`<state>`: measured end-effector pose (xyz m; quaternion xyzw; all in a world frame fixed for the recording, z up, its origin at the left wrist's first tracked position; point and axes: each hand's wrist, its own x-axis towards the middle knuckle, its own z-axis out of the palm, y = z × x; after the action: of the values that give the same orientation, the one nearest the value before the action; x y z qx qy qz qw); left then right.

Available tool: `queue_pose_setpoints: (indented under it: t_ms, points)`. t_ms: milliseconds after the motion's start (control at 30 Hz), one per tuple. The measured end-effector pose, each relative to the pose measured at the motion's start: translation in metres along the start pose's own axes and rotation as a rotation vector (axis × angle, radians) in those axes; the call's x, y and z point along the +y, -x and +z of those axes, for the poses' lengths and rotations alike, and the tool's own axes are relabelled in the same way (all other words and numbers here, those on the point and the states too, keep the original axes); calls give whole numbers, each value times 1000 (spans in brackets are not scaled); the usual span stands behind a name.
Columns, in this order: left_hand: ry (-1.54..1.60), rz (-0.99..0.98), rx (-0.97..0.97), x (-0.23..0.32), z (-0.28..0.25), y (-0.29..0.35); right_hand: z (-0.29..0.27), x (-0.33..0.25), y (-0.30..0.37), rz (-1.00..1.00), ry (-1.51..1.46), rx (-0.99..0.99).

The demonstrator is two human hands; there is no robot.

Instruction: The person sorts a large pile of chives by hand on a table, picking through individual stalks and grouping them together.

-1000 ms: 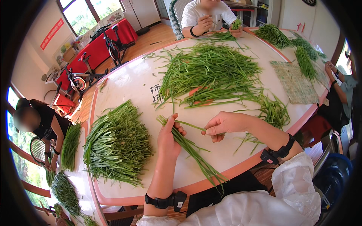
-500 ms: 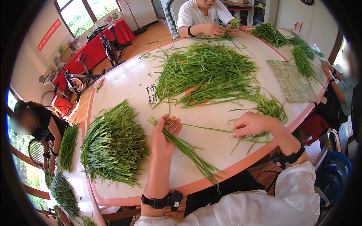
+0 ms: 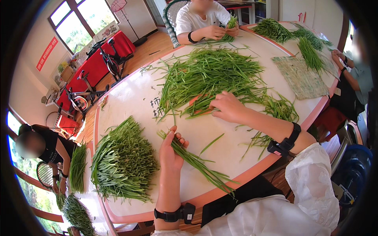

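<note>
My left hand is closed around a small bunch of long green chive stalks, which slants down to the right over the table's near edge. Against the near side of a wide, loose heap of chives, my right hand has its fingers curled and pressed together. What lies between those fingertips is too small to make out. One short loose stalk rests just right of the bunch. Left of my left hand is a big, neatly aligned stack of chives, cut ends toward me.
Scattered trimmings lie right of the heap on the white table. A green woven mat and more chives are at the far right. People work across the table, at left and at right.
My right hand has left the stalk it was drawing out from my left hand and moved up and left to the heap. My left hand still grips the bunch. The view has shifted slightly.
</note>
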<state>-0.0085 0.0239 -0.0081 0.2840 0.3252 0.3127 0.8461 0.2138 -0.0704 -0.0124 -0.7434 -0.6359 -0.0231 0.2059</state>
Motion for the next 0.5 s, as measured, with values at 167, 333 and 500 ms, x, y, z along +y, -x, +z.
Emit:
queue_pose_setpoints:
  t_ms: [167, 333, 500]
  points:
    - [-1, -21, -51, 2, -4, 1, 12, -1, -12, 0, -15, 12]
    - [-29, 37, -24, -1, 8, 9, -12, -14, -3, 138, -573, -134]
    - [-33, 12, -139, 1, 4, 6, -15, -27, 3, 212, -1042, -473]
